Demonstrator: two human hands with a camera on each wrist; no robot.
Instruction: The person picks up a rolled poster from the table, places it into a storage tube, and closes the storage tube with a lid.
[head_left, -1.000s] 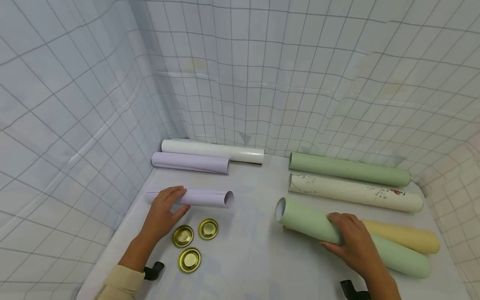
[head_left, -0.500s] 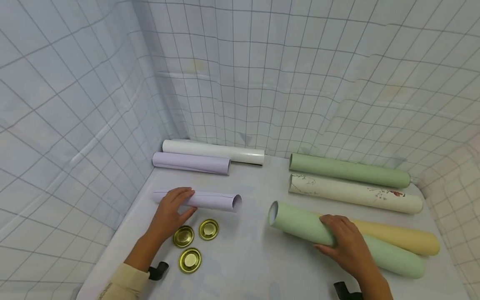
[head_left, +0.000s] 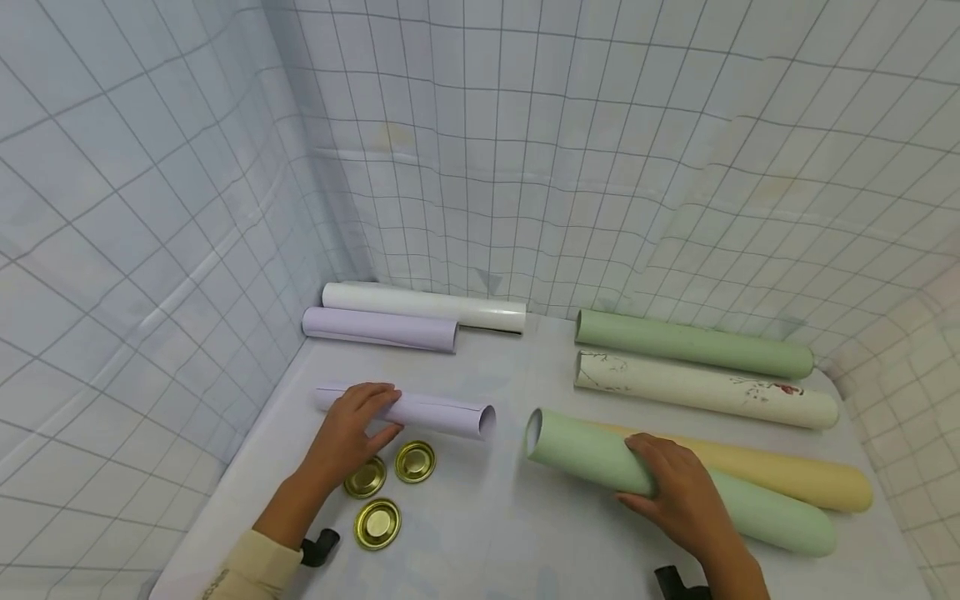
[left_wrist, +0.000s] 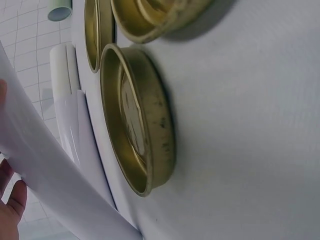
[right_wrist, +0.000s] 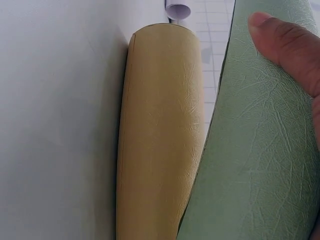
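Observation:
My left hand (head_left: pixel 347 429) grips a lavender paper roll (head_left: pixel 444 414) from above, its open end facing right. That roll also crosses the left side of the left wrist view, where the fingers (left_wrist: pixel 16 199) hold its edge. A thick light green wallpaper roll (head_left: pixel 588 452) is held by my right hand (head_left: pixel 678 496), with the thumb on its near side. Slanting just behind it lies a yellow roll (head_left: pixel 787 471), partly covered by the green one. In the right wrist view the green roll (right_wrist: pixel 255 145) is tilted above the yellow roll (right_wrist: pixel 157 115).
Three shallow round gold tins (head_left: pixel 415 461) stand by my left hand. Along the back wall lie a white roll (head_left: pixel 427 303) and another lavender roll (head_left: pixel 382 328) at left, with a darker green roll (head_left: pixel 693 342) and a flowered cream roll (head_left: pixel 697 389) at right. Gridded sheets surround the table.
The held lavender roll has moved right and slightly nearer. The light green roll has shifted left, so the ends of the two held rolls stand closer together. The other rolls have stayed put.

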